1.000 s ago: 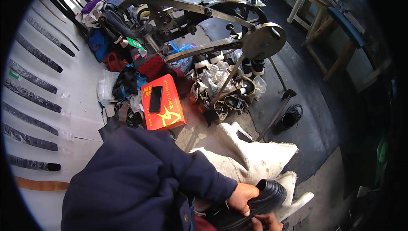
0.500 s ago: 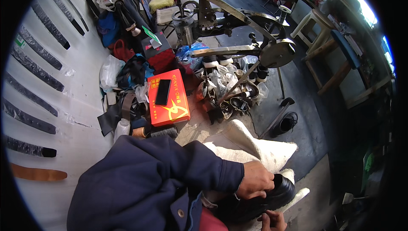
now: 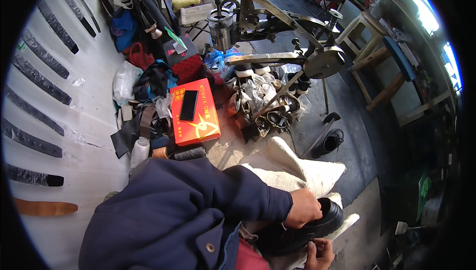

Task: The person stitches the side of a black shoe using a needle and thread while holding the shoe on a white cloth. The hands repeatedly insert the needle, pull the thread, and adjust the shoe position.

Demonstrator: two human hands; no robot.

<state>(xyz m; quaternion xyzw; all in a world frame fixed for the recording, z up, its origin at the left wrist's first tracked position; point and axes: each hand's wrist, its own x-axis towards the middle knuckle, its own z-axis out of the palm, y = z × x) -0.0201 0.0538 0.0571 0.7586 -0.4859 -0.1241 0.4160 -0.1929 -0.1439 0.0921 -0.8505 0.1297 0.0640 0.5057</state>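
Note:
A black shoe [image 3: 331, 223] lies across my lap on an off-white cloth [image 3: 277, 163], its opening toward the right. My left hand [image 3: 303, 209] reaches over from the left in a dark blue sleeve, closed on the shoe, with its fingertips hidden in the opening. Low on the near side of the shoe is my right hand [image 3: 320, 254], its thumb and fingers bent together against the shoe's lower edge. Whatever sits between those fingers is too small or hidden to make out. The toe end of the shoe is in shadow.
Ahead stands a metal hand-cranked sewing machine [image 3: 267, 27]. A red box [image 3: 207, 116] bears a black phone [image 3: 189, 105]. Bagged shoes [image 3: 270, 96] are heaped under the machine. Another black shoe [image 3: 331, 142] stands on the floor. Thread spools [image 3: 188, 153] lie left, stools [image 3: 364, 34] right.
The view has shifted slightly. My left hand has moved a little to the right over the shoe opening, and my right hand has come up slightly along the shoe's edge.

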